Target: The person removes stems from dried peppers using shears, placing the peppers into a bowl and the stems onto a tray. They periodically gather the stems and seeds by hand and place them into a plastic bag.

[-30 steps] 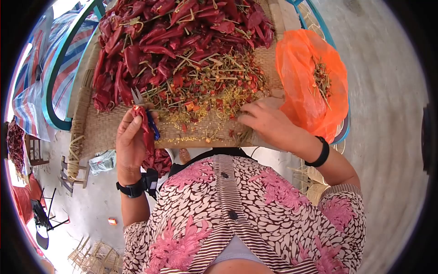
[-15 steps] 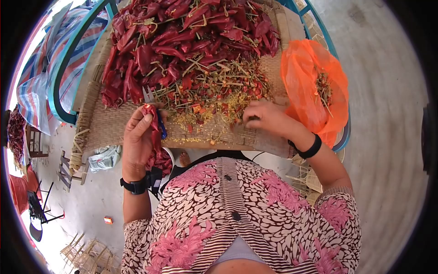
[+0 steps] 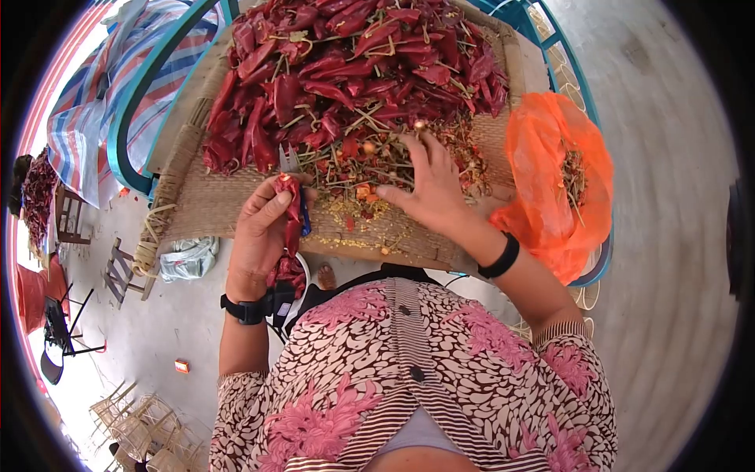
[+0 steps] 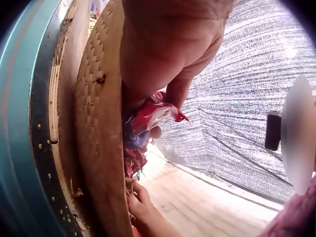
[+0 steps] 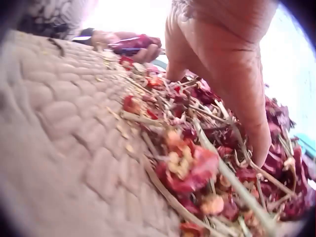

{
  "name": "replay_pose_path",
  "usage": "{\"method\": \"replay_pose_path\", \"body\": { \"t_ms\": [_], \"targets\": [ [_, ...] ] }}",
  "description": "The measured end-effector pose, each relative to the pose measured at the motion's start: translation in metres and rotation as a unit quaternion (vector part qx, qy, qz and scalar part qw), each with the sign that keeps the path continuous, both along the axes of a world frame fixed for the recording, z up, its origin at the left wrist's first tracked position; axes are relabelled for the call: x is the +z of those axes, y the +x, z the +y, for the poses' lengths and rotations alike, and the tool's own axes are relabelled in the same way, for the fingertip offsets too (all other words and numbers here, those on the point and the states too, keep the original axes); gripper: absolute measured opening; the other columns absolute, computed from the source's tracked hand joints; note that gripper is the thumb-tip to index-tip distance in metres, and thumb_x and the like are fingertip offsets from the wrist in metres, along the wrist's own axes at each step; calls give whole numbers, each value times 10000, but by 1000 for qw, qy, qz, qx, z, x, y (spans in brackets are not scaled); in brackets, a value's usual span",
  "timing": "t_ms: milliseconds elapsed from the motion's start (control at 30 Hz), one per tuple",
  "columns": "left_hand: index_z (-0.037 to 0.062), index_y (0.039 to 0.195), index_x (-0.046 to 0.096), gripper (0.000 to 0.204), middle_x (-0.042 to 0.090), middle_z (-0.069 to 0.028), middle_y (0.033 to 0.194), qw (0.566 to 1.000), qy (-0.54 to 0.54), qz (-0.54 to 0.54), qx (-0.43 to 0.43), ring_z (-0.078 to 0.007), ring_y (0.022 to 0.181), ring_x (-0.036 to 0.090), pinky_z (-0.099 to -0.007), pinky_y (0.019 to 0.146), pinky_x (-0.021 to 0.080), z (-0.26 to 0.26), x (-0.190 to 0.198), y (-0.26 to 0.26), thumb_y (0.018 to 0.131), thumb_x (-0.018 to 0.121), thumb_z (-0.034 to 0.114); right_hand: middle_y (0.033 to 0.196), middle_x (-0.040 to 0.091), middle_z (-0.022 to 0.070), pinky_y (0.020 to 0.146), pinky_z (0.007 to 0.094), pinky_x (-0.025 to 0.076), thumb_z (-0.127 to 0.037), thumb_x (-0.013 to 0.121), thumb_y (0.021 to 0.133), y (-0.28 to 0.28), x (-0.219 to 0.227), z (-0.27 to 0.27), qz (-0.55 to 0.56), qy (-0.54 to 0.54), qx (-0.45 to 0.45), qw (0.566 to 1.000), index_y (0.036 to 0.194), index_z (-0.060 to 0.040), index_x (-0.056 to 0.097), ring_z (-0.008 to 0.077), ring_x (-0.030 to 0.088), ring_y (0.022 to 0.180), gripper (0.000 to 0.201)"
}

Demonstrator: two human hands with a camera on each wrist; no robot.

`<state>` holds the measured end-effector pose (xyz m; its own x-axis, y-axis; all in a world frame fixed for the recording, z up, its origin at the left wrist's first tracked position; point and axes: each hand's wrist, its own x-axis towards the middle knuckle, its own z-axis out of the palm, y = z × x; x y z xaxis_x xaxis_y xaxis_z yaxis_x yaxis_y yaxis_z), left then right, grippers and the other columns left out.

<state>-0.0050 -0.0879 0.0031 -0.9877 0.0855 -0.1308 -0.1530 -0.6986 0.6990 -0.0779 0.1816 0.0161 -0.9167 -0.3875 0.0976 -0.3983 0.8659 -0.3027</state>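
My left hand [image 3: 261,224] pinches a dried red pepper [image 3: 292,224] between thumb and fingers, and also holds blue-handled scissors [image 3: 305,218], blades pointing away from me. In the left wrist view the same pepper [image 4: 155,117] shows beneath the palm. My right hand [image 3: 435,189] is spread over cut stems and seeds [image 3: 377,161], fingers apart. From the right wrist view, the fingertips of the right hand [image 5: 222,64] reach down into the stems, touching them. A large heap of red peppers [image 3: 354,63] lies beyond both hands on the woven mat [image 3: 212,204].
An orange bag [image 3: 550,173] with stems stands at the mat's right side. A teal frame [image 3: 130,118] borders the left. Below the mat edge is a container of red peppers [image 3: 289,275]. A clear plastic bag [image 3: 189,258] and wooden stool [image 3: 118,271] are on the floor.
My right hand has moved from the mat's near right part, up and left onto the stems, and its fingers have spread. The left hand keeps its hold on pepper and scissors. The view has shifted.
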Motion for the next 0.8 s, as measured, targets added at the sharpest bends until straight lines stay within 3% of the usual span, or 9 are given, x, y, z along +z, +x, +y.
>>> {"method": "replay_pose_path", "body": {
  "t_ms": [100,233,333,367,467,500,600,700,800],
  "targets": [
    [-1,1174,579,293,628,-103,1156,1000,-2,10,-6,-177,1033,610,-294,905,458,0,1,-1,914,603,134,1427,293,207,1035,564,297,-506,716,731,22,23,-20,-56,-3,64,996,1396,-183,378,444,305,1285,813],
    [-5,1181,566,296,612,-118,1175,1000,-9,6,4,-184,1030,613,-304,888,482,1,-2,-2,919,592,131,1409,352,150,986,540,381,-498,735,692,23,19,-41,9,24,111,993,1338,-272,489,406,355,1263,728],
    [-9,1198,544,307,591,-138,1193,1000,-27,5,10,-196,1023,620,-311,847,526,2,-5,-2,925,581,127,1416,351,147,971,535,402,-506,726,701,10,33,-45,-100,91,112,984,1351,-301,480,403,404,1234,725],
    [-9,1199,544,305,592,-137,1193,999,-32,2,9,-196,1022,620,-312,847,526,3,-4,-2,926,578,125,1387,391,134,944,514,431,-476,703,726,5,22,-39,-50,81,130,987,1293,-298,530,373,459,1185,619],
    [-10,1203,543,309,593,-138,1195,999,-35,7,5,-197,1024,620,-314,851,522,1,-5,-3,927,576,124,1313,456,116,931,489,443,-406,686,751,4,33,-22,-75,127,131,980,1193,-257,591,330,483,1152,476],
    [-11,1204,542,311,594,-138,1196,999,-33,12,5,-198,1026,619,-314,853,520,1,-6,-3,926,577,125,1241,495,105,914,469,452,-319,675,767,3,21,-8,10,125,140,982,1094,-227,622,301,501,1114,344],
    [-12,1210,541,321,594,-139,1202,1000,-18,6,0,-202,1033,617,-317,865,514,0,-5,-2,923,581,126,1230,501,97,918,474,443,-277,692,760,-5,20,31,2,135,104,985,1072,-214,625,307,497,1133,325],
    [-14,1217,538,330,594,-137,1202,1000,-15,4,6,-205,1037,616,-317,876,508,1,-4,-2,921,585,125,1244,488,125,933,486,429,-272,722,739,-8,23,57,-13,17,24,999,1063,-187,627,345,481,1156,349],
    [-13,1215,541,331,594,-135,1200,1000,-14,7,5,-205,1039,616,-316,887,501,1,-4,-2,919,590,126,1303,432,189,986,499,388,-299,756,711,-22,29,74,-13,-3,-20,1000,1093,-160,610,409,427,1210,432]
  ]
}}
